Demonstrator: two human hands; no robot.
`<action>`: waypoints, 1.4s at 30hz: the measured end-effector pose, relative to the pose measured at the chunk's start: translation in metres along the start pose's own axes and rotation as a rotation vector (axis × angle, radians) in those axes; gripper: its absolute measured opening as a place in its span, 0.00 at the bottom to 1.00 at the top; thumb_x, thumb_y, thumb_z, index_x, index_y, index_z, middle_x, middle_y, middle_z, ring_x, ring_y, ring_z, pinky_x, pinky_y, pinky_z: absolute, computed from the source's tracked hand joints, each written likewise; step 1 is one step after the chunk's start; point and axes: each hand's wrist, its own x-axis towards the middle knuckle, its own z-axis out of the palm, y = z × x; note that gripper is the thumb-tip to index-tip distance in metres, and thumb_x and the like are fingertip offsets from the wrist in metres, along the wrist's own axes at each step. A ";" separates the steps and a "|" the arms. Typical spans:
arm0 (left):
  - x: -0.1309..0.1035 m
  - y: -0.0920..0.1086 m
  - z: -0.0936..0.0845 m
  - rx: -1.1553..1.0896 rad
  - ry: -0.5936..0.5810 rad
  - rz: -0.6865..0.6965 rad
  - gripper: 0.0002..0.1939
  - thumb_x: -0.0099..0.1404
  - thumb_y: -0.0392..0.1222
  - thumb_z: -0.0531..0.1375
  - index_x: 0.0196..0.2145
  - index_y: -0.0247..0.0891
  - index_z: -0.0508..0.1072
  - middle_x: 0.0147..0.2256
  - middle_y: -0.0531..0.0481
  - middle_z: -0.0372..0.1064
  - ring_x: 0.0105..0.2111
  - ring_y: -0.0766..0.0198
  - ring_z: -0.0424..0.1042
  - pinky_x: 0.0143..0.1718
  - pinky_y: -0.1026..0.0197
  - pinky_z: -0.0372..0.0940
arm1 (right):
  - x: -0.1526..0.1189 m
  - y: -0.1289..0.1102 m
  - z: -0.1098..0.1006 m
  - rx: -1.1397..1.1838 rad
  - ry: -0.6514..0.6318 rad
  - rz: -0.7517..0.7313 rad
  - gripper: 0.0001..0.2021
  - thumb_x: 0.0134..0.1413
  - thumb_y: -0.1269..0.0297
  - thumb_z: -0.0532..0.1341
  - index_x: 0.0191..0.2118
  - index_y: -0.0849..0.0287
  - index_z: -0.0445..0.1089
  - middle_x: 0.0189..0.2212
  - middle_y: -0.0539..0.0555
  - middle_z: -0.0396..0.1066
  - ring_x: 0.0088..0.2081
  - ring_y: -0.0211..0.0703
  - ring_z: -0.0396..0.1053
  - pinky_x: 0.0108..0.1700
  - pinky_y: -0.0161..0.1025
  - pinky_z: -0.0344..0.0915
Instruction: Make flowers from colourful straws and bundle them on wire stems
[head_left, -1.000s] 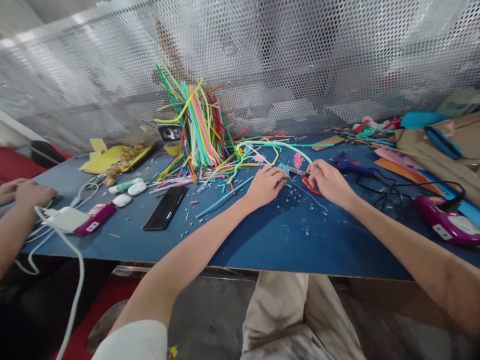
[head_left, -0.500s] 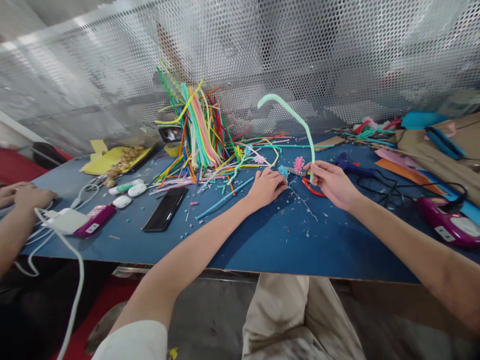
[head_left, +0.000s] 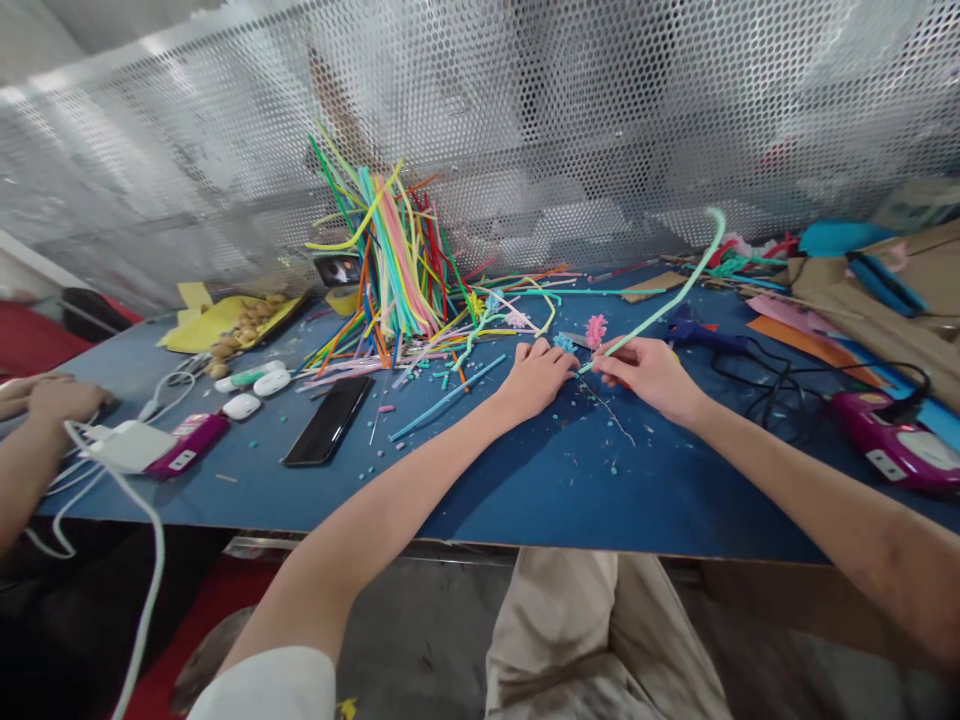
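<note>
My right hand (head_left: 649, 375) pinches a mint-green pipe cleaner (head_left: 667, 305), which slants up to the right and hooks over at its far end. The strip's lower end reaches the fingertips of my left hand (head_left: 536, 380), whose curled fingers rest on the blue table; whatever they hold is hidden. Just beyond the hands lie a pink fuzzy flower (head_left: 596, 330) and a blue fuzzy flower (head_left: 565, 343). Scissors (head_left: 579, 341) lie partly under my right hand, their red handles mostly covered. A thin bare wire (head_left: 615, 415) with fuzz scraps lies in front.
Behind on the left stands a bundle of coloured pipe cleaners (head_left: 397, 260). A phone (head_left: 328, 420) and a blue pipe cleaner (head_left: 448, 398) lie left. A glue gun (head_left: 705, 335) and purple power strip (head_left: 900, 440) are right. Another person's hand (head_left: 67, 400) rests far left.
My right hand has tilted the green pipe cleaner from upright to a rightward slant, bringing its lower end to my left fingertips. The red scissor handles are now more covered.
</note>
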 end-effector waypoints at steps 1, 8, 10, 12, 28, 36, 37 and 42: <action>0.000 0.000 -0.001 0.009 0.020 -0.003 0.13 0.76 0.43 0.51 0.48 0.42 0.74 0.43 0.46 0.74 0.47 0.53 0.64 0.48 0.50 0.53 | 0.001 0.002 0.000 -0.048 0.015 -0.015 0.16 0.52 0.51 0.68 0.39 0.57 0.75 0.31 0.55 0.77 0.29 0.43 0.73 0.34 0.45 0.74; 0.003 0.003 -0.014 0.022 0.192 -0.063 0.12 0.75 0.46 0.53 0.45 0.47 0.77 0.43 0.48 0.77 0.48 0.52 0.66 0.48 0.47 0.53 | 0.003 0.009 -0.002 -0.200 0.035 -0.049 0.11 0.60 0.56 0.64 0.41 0.57 0.71 0.32 0.56 0.76 0.31 0.48 0.77 0.38 0.50 0.77; 0.003 0.000 -0.016 0.017 0.203 -0.050 0.11 0.74 0.47 0.55 0.43 0.46 0.78 0.40 0.48 0.78 0.45 0.54 0.68 0.47 0.48 0.55 | 0.003 0.007 -0.001 -0.157 0.033 -0.018 0.10 0.59 0.57 0.64 0.40 0.58 0.71 0.32 0.56 0.76 0.32 0.47 0.77 0.38 0.50 0.78; 0.003 -0.002 -0.019 -0.011 0.185 -0.051 0.10 0.72 0.48 0.58 0.40 0.45 0.79 0.37 0.49 0.78 0.41 0.57 0.70 0.45 0.51 0.57 | 0.003 0.004 0.000 -0.097 0.043 0.020 0.10 0.58 0.57 0.65 0.39 0.58 0.71 0.32 0.56 0.75 0.32 0.46 0.77 0.38 0.50 0.78; -0.004 0.033 -0.037 -0.136 -0.281 -0.301 0.16 0.71 0.48 0.53 0.52 0.47 0.73 0.47 0.47 0.76 0.45 0.51 0.77 0.41 0.54 0.69 | 0.005 0.004 0.016 0.491 -0.188 0.279 0.07 0.54 0.61 0.70 0.35 0.59 0.77 0.35 0.55 0.79 0.38 0.41 0.75 0.46 0.40 0.72; -0.005 0.033 -0.037 -0.133 -0.297 -0.249 0.19 0.72 0.51 0.51 0.56 0.45 0.69 0.50 0.44 0.72 0.45 0.51 0.76 0.39 0.54 0.70 | 0.003 0.005 0.016 0.425 -0.130 0.248 0.08 0.53 0.61 0.70 0.36 0.59 0.77 0.31 0.53 0.77 0.34 0.38 0.73 0.40 0.37 0.71; -0.006 0.033 -0.038 -0.134 -0.294 -0.241 0.19 0.73 0.52 0.51 0.56 0.44 0.69 0.49 0.45 0.73 0.44 0.52 0.76 0.39 0.55 0.70 | 0.002 0.005 0.016 0.420 -0.102 0.240 0.08 0.52 0.61 0.71 0.35 0.59 0.77 0.30 0.52 0.76 0.34 0.38 0.73 0.39 0.36 0.70; -0.008 0.031 -0.039 -0.132 -0.271 -0.189 0.16 0.73 0.53 0.51 0.51 0.45 0.69 0.47 0.47 0.73 0.42 0.54 0.76 0.35 0.57 0.68 | 0.000 0.002 0.014 0.407 -0.082 0.221 0.10 0.51 0.59 0.71 0.34 0.59 0.76 0.32 0.53 0.75 0.37 0.40 0.73 0.43 0.39 0.71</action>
